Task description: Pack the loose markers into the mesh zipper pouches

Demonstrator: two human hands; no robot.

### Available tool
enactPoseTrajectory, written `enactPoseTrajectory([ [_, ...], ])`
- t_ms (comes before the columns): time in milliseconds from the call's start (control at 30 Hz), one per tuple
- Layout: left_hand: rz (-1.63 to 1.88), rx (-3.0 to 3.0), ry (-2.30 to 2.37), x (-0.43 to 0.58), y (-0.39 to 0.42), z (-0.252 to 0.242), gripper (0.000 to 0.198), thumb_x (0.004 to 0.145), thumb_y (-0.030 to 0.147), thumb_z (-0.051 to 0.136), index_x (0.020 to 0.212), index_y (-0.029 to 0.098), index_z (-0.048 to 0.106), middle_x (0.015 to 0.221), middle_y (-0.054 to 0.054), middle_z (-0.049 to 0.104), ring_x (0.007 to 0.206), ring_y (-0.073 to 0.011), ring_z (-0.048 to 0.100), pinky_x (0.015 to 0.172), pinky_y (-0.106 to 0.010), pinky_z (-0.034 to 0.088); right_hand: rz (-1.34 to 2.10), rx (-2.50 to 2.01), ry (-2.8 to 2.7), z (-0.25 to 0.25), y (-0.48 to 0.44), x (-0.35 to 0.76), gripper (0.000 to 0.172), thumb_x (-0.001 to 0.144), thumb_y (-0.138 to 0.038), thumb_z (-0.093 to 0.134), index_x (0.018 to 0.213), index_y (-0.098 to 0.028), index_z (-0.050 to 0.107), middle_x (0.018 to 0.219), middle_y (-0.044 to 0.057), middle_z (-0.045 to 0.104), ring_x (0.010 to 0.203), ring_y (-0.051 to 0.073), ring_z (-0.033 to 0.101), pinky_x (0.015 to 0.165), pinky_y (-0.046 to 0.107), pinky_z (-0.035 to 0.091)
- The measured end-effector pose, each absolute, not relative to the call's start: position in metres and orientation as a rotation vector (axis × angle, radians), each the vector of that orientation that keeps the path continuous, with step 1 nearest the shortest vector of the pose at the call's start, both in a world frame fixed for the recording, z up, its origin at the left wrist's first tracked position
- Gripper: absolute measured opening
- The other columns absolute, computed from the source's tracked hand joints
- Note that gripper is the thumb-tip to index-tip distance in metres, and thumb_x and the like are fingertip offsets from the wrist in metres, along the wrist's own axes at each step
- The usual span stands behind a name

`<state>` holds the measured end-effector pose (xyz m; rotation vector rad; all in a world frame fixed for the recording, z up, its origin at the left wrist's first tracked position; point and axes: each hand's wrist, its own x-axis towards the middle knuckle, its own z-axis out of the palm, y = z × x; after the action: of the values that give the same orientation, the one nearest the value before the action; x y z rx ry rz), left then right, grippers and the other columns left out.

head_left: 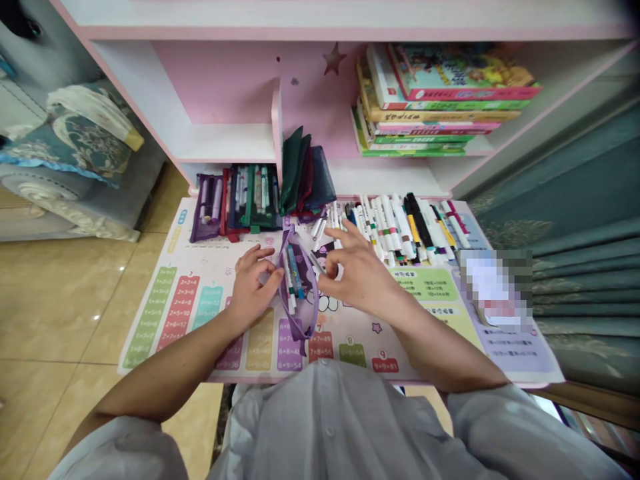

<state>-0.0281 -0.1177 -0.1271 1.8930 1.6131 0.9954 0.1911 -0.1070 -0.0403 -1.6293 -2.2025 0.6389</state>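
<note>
A purple mesh zip pouch lies on the desk in front of me, its mouth spread wide, with a few pens inside. My left hand grips the pouch's left edge, fingers curled and thumb against it. On the other side, my right hand pinches a slim white pen between thumb and index finger, its tip pointing toward the pouch opening. The other right fingers are raised. Beyond that hand, many markers with white, black and yellow barrels lie in a loose row.
Filled mesh pouches in purple, red and green lie at the back left. Empty-looking green and dark pouches lean against the shelf divider. Books are stacked on the shelf. A blurred phone rests at the right.
</note>
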Motion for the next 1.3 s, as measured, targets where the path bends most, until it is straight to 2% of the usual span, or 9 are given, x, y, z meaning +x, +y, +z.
enactPoseTrajectory([
  [233,1.024,1.898,1.607,-0.027,-0.117,-0.126,0.025,0.085,0.037,0.057,0.065,0.021,0.058,0.122,-0.010,0.067,0.135,-0.0301,0.047,0.113,-0.056,0.034,0.772,-1.618,-2.403,-0.048,-0.115,0.176,0.018,0.071,-0.022,0.066,0.055,-0.017,0.059,0.155,0.014,0.043,0.152,0.040,0.015,0.115,0.068,0.020],
  [367,1.021,1.891,1.612,-0.026,-0.118,-0.125,0.026,0.086,0.037,0.056,0.065,0.022,0.058,0.123,-0.010,0.067,0.135,-0.0295,0.047,0.113,-0.055,0.034,0.755,-1.661,-2.449,-0.060,-0.111,0.166,0.014,0.075,-0.025,0.064,0.065,-0.016,0.068,0.155,0.018,0.042,0.152,0.041,0.014,0.113,0.072,0.018],
  [600,1.041,1.894,1.610,-0.028,-0.117,-0.129,0.025,0.086,0.037,0.057,0.066,0.022,0.058,0.121,-0.009,0.067,0.135,-0.0295,0.047,0.113,-0.055,0.034,0.695,-1.730,-2.522,-0.081,-0.102,0.151,0.023,0.080,-0.033,0.063,0.084,-0.014,0.076,0.154,0.019,0.040,0.150,0.045,0.014,0.112,0.075,0.015],
  [767,1.007,1.892,1.622,-0.028,-0.117,-0.128,0.024,0.086,0.037,0.058,0.067,0.022,0.058,0.122,-0.008,0.067,0.135,-0.0286,0.046,0.113,-0.054,0.034,0.662,-1.728,-2.544,-0.087,-0.100,0.148,0.021,0.080,-0.033,0.064,0.084,-0.016,0.077,0.151,0.020,0.043,0.151,0.044,0.012,0.111,0.077,0.015],
  [867,0.994,1.881,1.623,-0.028,-0.117,-0.127,0.024,0.085,0.037,0.058,0.067,0.022,0.058,0.122,-0.008,0.067,0.136,-0.0288,0.046,0.113,-0.054,0.034,0.712,-1.709,-2.453,-0.084,-0.091,0.155,0.018,0.079,-0.034,0.066,0.076,-0.018,0.076,0.150,0.016,0.047,0.150,0.043,0.018,0.111,0.074,0.021],
  [1000,1.006,1.876,1.618,-0.029,-0.117,-0.128,0.026,0.086,0.038,0.058,0.066,0.022,0.058,0.122,-0.008,0.067,0.136,-0.0289,0.045,0.113,-0.054,0.034,0.613,-1.718,-2.128,-0.081,-0.061,0.172,0.017,0.081,-0.033,0.066,0.074,-0.021,0.076,0.140,0.010,0.059,0.143,0.034,0.038,0.111,0.058,0.036],
  [1100,1.003,1.869,1.625,-0.029,-0.117,-0.129,0.025,0.085,0.038,0.058,0.066,0.022,0.058,0.122,-0.008,0.067,0.136,-0.0288,0.046,0.113,-0.055,0.033,0.290,-1.900,-1.920,-0.091,-0.038,0.182,0.016,0.082,-0.031,0.066,0.082,-0.018,0.076,0.150,0.013,0.049,0.149,0.039,0.022,0.114,0.066,0.026],
  [1167,0.998,1.865,1.623,-0.029,-0.117,-0.129,0.025,0.085,0.038,0.058,0.066,0.022,0.059,0.123,-0.008,0.067,0.135,-0.0292,0.046,0.113,-0.055,0.033,0.203,-1.958,-1.932,-0.103,-0.031,0.184,0.021,0.082,-0.032,0.067,0.091,-0.016,0.076,0.155,0.016,0.040,0.151,0.042,0.013,0.113,0.072,0.020],
  [1300,0.997,1.871,1.620,-0.029,-0.117,-0.128,0.025,0.086,0.038,0.058,0.067,0.022,0.058,0.123,-0.009,0.066,0.136,-0.0295,0.046,0.113,-0.055,0.034,0.181,-1.979,-2.028,-0.123,-0.032,0.180,0.025,0.084,-0.037,0.066,0.091,-0.016,0.076,0.156,0.016,0.038,0.151,0.043,0.010,0.112,0.073,0.017],
])
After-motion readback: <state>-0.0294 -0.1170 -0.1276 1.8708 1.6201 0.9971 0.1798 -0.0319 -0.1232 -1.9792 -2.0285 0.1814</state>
